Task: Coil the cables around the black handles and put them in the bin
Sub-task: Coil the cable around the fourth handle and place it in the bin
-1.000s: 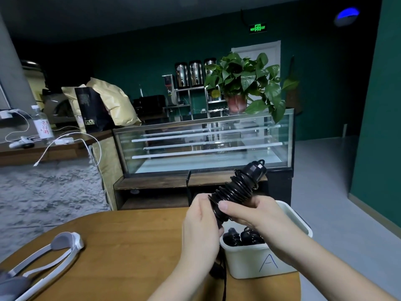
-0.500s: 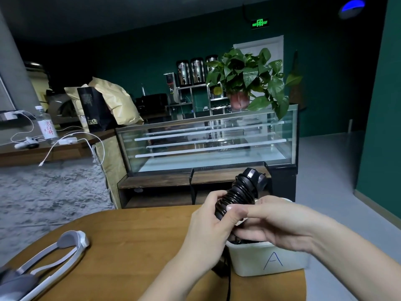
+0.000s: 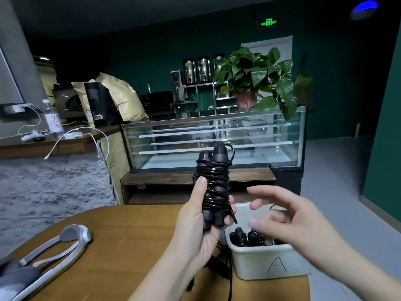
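Left hand (image 3: 196,222) wrapped around pair of black handles (image 3: 213,187), thumb up the left side, fingertips curled round the right, gripping over the lower coils. Right hand (image 3: 288,216) off the bundle, fingers loosely spread, hovering above bin (image 3: 267,263), holding nothing; blurred.

Bundle held in the air over the round table's (image 3: 121,246) far edge, just left of the bin. Long axis near vertical, rounded ends up, slight lean away from camera.

Cable (image 3: 217,181) wound round both handles in tight turns; short loose end sticking out at lower right, small loop at top. More black cord hanging below the hand; unclear whether same cable.

Handling guess: rigid plastic, light, coils slick and prone to unwinding. Best hold mid-body, across the coils, pinning the loose end.

Bin marked "A", already holding other wound handles (image 3: 247,237).
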A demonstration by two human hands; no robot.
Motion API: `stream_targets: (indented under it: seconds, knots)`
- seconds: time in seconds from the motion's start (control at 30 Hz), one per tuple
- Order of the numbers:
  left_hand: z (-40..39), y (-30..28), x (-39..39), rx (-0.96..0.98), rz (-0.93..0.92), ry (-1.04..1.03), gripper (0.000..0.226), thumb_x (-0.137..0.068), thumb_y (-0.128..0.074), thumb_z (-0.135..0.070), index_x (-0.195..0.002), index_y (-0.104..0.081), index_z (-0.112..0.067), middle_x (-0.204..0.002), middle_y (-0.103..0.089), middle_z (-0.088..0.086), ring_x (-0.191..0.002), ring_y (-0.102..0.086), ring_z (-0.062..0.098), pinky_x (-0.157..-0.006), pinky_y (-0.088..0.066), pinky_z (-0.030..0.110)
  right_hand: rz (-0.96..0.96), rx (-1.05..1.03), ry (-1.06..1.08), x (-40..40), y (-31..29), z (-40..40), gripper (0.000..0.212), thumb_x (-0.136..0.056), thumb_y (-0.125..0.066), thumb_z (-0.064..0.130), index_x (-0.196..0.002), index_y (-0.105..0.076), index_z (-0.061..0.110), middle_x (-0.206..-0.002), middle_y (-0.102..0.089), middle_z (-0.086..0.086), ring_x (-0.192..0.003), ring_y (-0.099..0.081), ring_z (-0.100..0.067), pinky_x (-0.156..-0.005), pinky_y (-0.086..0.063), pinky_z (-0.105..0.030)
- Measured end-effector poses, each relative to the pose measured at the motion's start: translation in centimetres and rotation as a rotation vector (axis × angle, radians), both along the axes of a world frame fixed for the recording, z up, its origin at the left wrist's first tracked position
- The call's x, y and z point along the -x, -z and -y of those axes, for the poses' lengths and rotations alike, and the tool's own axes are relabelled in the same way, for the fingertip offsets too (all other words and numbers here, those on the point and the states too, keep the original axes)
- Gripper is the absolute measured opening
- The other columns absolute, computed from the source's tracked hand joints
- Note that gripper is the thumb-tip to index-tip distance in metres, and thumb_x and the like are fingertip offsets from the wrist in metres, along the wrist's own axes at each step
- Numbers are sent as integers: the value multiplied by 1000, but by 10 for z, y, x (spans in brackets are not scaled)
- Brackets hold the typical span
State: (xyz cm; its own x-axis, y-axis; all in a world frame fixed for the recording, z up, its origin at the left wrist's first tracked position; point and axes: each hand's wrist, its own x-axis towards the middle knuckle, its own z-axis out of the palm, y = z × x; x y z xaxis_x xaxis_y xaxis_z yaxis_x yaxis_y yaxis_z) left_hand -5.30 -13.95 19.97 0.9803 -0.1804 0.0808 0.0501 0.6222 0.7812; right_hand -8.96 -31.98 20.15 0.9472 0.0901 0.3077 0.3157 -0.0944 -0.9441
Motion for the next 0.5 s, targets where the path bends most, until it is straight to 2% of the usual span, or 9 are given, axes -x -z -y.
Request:
stream_targets:
  seconds: [0.1,0.17,0.23,0.33,0.43,0.5]
  knots:
    - [5,3,5,29,-19,30,53,-95,-59,-47,-112,-67,2,-93,-61,23,-74,-60,29,-61,-48,34,401,176,28,0,16,-13,59,-69,-87,14,-118,-68,40,-97,-62,7,-65,-63,-15,-58,-53,-29]
    - [9,3,10,49,-29,61,55,-95,-59,-46,-116,-66,4,-95,-63,23,-79,-63,29,-67,-51,37,636,323,59,-4,22,-17,49,-77,-85,15,-120,-70,31,-98,-60,9,-70,-62,-12,-62,-52,-25]
    - [11,3,14,82,-25,89,54,-97,-56,-44,-116,-64,6,-91,-65,23,-75,-66,28,-58,-56,33,766,439,127,-3,24,-19,32,-82,-79,18,-113,-72,22,-97,-61,9,-74,-60,-4,-70,-51,-21]
    - [9,4,16,146,-17,124,47,-97,-57,-40,-107,-67,4,-87,-62,23,-73,-65,28,-52,-54,31,803,467,248,0,21,-18,23,-83,-76,19,-105,-73,19,-94,-65,12,-83,-60,2,-73,-45,-8]
    - [6,6,13,156,-17,143,27,-92,-66,-27,-88,-76,-2,-89,-63,22,-71,-60,25,-50,-52,26,772,335,279,3,20,-18,9,-87,-71,11,-94,-74,16,-91,-70,11,-77,-69,-4,-66,-53,-16]
    - [4,3,13,156,14,158,19,-92,-69,-21,-84,-78,-7,-91,-63,20,-72,-55,21,-50,-51,22,604,135,309,6,18,-18,15,-88,-71,4,-83,-75,18,-78,-73,5,-66,-72,-9,-59,-53,-16]
